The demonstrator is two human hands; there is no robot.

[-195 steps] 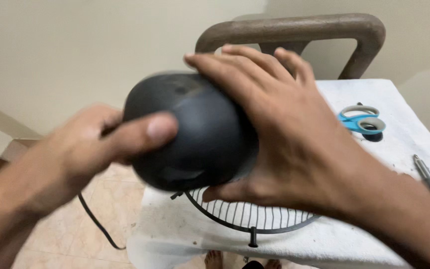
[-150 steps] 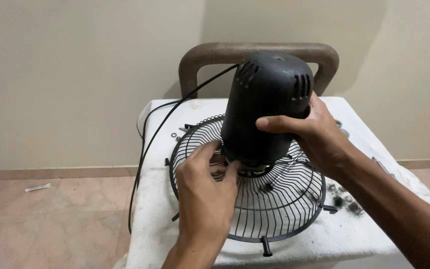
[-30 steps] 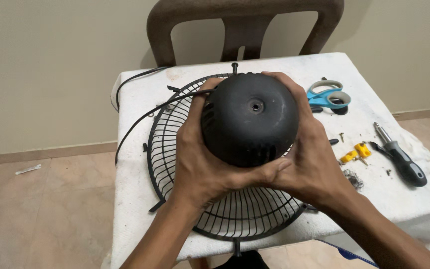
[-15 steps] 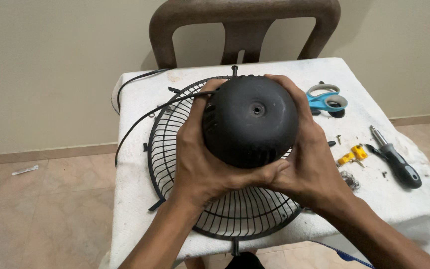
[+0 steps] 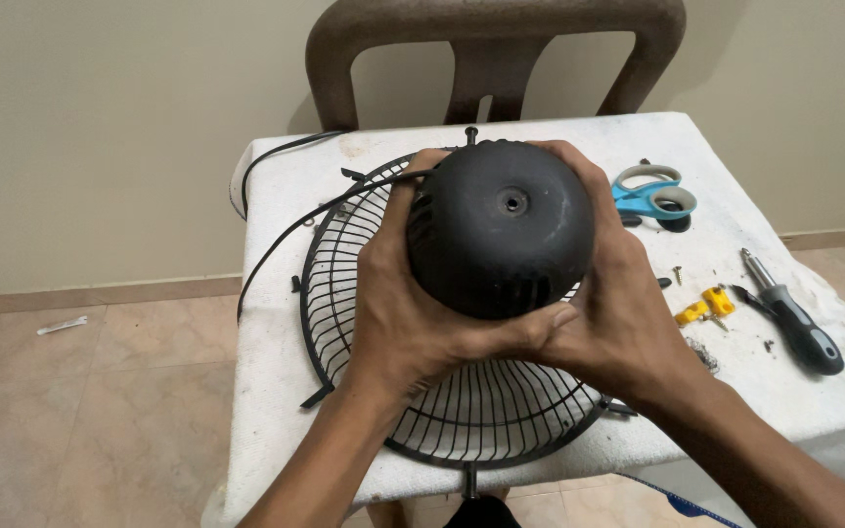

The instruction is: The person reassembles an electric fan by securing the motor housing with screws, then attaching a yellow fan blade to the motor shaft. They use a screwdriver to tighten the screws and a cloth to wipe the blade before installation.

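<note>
- Left hand (image 5: 398,308) and right hand (image 5: 623,303) reach forward, cupping the black fan motor housing (image 5: 501,225).
- Fingers wrapped closed around it; wire fan guard (image 5: 481,416) beneath them on the tabletop (image 5: 276,342).

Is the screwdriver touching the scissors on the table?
Apart. The head view shows the screwdriver lying near the table's right edge, with bare white cloth plainly between it and the blue-handled scissors farther back.
</note>
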